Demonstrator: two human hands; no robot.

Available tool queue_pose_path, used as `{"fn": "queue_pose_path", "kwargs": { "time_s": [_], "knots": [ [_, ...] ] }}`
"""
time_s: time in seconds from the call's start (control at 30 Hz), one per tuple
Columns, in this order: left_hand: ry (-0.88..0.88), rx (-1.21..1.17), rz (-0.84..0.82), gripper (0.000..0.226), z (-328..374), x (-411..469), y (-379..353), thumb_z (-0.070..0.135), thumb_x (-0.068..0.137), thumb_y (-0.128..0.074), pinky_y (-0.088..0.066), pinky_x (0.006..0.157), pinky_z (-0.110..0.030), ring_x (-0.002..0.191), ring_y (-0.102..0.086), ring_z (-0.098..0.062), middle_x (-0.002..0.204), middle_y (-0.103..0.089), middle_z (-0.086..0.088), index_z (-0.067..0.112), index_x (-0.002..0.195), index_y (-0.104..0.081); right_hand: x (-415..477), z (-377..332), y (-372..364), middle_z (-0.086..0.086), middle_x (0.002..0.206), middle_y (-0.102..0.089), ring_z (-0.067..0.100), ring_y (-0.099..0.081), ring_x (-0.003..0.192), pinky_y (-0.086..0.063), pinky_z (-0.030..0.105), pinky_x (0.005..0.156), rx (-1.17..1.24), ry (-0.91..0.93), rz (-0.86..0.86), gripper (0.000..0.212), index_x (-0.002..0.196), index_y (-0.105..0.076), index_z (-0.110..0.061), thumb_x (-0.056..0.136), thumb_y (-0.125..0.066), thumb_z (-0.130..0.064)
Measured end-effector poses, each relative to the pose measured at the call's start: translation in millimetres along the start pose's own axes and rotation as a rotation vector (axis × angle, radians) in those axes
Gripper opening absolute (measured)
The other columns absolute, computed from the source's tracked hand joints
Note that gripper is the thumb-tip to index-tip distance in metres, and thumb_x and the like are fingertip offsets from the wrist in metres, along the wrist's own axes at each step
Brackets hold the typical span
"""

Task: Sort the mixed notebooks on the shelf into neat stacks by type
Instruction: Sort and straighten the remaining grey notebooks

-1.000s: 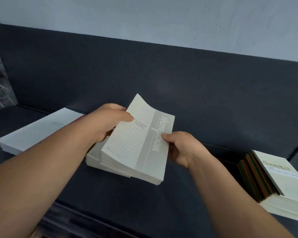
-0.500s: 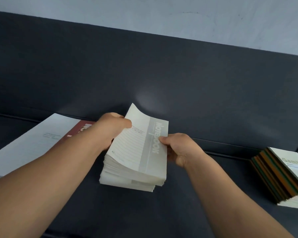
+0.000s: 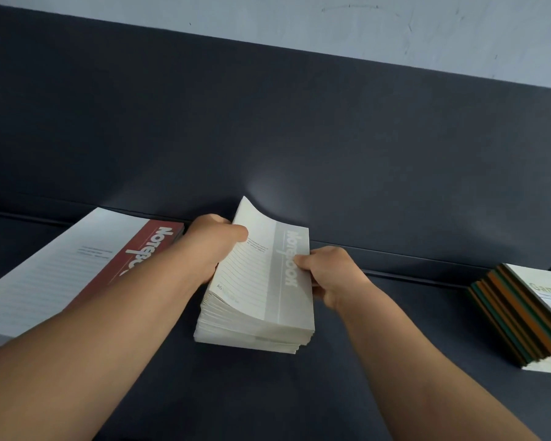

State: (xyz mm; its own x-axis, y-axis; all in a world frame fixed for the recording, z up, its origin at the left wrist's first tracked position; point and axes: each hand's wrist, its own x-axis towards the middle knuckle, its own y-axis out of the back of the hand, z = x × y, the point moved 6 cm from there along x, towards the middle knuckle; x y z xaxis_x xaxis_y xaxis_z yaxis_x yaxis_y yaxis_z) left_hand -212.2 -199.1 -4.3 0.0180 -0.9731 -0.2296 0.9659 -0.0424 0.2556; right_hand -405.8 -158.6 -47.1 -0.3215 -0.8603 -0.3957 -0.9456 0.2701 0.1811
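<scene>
A stack of cream A5 notebooks (image 3: 261,300) with a grey "Notebook" band sits in the middle of the dark shelf (image 3: 379,361). My left hand (image 3: 215,246) grips the stack's left edge, thumb on the top cover, whose far corner curls upward. My right hand (image 3: 326,275) pinches the stack's right edge at the grey band. To the left lies a larger white notebook with a red "Notebook" band (image 3: 77,268), partly hidden by my left forearm. At the far right stands a fanned stack of "Gambit" notebooks (image 3: 522,316) with green and orange spines.
A dark back panel (image 3: 268,122) rises behind the shelf, with a pale wall (image 3: 363,23) above it. The Gambit stack runs out of frame at the right edge.
The cream stack has come down from a tilted, lifted hold and now rests on the shelf. Both hands stay on its edges. The view has shifted, showing more of the red-banded notebook.
</scene>
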Motion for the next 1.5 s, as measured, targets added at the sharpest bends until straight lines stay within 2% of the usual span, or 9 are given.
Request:
{"fn": "queue_pose_path", "kwargs": {
  "time_s": [0.13, 0.4, 0.5, 0.63, 0.73, 0.93, 1.13, 1.33, 1.5],
  "knots": [
    [-0.021, 0.013, 0.032, 0.003, -1, 1, 0, 0.006, 0.082, -0.061, -0.055, 0.083, -0.043, 0.094, -0.068, -0.034, 0.101, -0.07, -0.018, 0.009, 0.083, -0.062, 2, 4, -4, 0.014, 0.096, -0.071, 0.022, -0.066, 0.07, -0.054, 0.029, 0.054, -0.014, -0.009, 0.008, 0.022, 0.112, -0.062, 0.001, 0.09, -0.062, -0.004],
    [-0.042, 0.16, 0.01, 0.019, -8, 7, -2, 0.013, 0.085, -0.057, -0.042, 0.065, -0.028, 0.078, -0.057, -0.025, 0.093, -0.064, -0.01, 0.003, 0.1, -0.064, 5, 8, -8, 0.015, 0.092, -0.072, 0.021, -0.064, 0.069, -0.059, 0.038, 0.069, -0.057, 0.016, 0.044, 0.017, 0.104, -0.063, 0.005, 0.089, -0.061, -0.002],
    [-0.061, 0.319, 0.0, 0.022, -9, 8, -1, 0.019, 0.085, -0.056, -0.043, 0.068, -0.03, 0.085, -0.063, -0.027, 0.1, -0.068, -0.011, 0.009, 0.103, -0.064, 7, 13, -5, 0.019, 0.103, -0.071, 0.025, -0.066, 0.079, -0.057, 0.04, 0.083, -0.11, 0.049, 0.085, 0.022, 0.105, -0.065, 0.008, 0.087, -0.062, -0.005],
    [-0.01, 0.325, -0.041, 0.025, -13, 12, -4, 0.023, 0.089, -0.054, -0.049, 0.081, -0.034, 0.09, -0.06, -0.025, 0.101, -0.064, -0.008, 0.012, 0.111, -0.059, 5, 23, -6, 0.007, 0.092, -0.074, 0.018, -0.067, 0.076, -0.055, 0.029, 0.069, -0.049, 0.068, 0.058, 0.01, 0.094, -0.07, -0.009, 0.091, -0.061, -0.012],
    [0.07, 0.266, -0.09, 0.033, -18, 10, -9, 0.028, 0.095, -0.051, -0.041, 0.084, -0.031, 0.096, -0.053, -0.024, 0.092, -0.056, -0.001, 0.009, 0.122, -0.055, 5, 30, -10, 0.001, 0.102, -0.073, 0.019, -0.069, 0.09, -0.057, 0.034, 0.083, -0.001, 0.049, 0.001, 0.023, 0.111, -0.065, -0.014, 0.096, -0.056, -0.03],
    [0.249, 0.037, -0.259, 0.053, -31, 3, -11, 0.049, 0.092, -0.055, -0.039, 0.104, -0.038, 0.118, -0.054, -0.023, 0.128, -0.059, -0.002, 0.012, 0.13, -0.057, -3, 35, -21, -0.001, 0.109, -0.073, 0.023, -0.07, 0.099, -0.053, 0.047, 0.095, 0.057, -0.007, -0.122, 0.04, 0.116, -0.061, -0.022, 0.093, -0.046, -0.051],
    [0.216, 0.015, -0.282, 0.052, -36, 2, -12, 0.047, 0.093, -0.054, -0.039, 0.108, -0.046, 0.122, -0.055, -0.027, 0.134, -0.058, -0.009, 0.013, 0.132, -0.056, -11, 30, -26, 0.015, 0.115, -0.069, 0.035, -0.068, 0.104, -0.053, 0.053, 0.095, 0.006, -0.012, -0.157, 0.031, 0.097, -0.062, -0.017, 0.098, -0.045, -0.043],
    [0.224, 0.005, -0.316, 0.051, -34, -1, -11, 0.053, 0.088, -0.058, -0.042, 0.106, -0.045, 0.115, -0.059, -0.025, 0.126, -0.064, -0.006, 0.016, 0.123, -0.062, -11, 27, -21, 0.004, 0.106, -0.071, 0.026, -0.07, 0.095, -0.054, 0.05, 0.093, 0.074, -0.012, -0.149, 0.031, 0.11, -0.059, -0.017, 0.098, -0.05, -0.045],
    [0.125, 0.105, -0.224, 0.085, -26, -3, -10, 0.058, 0.085, -0.06, -0.028, 0.114, -0.042, 0.139, -0.034, -0.024, 0.154, -0.034, -0.002, 0.02, 0.151, -0.024, -14, 27, -20, 0.002, 0.111, -0.069, 0.025, -0.069, 0.098, -0.054, 0.049, 0.092, 0.056, 0.014, -0.137, 0.034, 0.118, -0.055, -0.017, 0.098, -0.051, -0.044]
  ]
}}
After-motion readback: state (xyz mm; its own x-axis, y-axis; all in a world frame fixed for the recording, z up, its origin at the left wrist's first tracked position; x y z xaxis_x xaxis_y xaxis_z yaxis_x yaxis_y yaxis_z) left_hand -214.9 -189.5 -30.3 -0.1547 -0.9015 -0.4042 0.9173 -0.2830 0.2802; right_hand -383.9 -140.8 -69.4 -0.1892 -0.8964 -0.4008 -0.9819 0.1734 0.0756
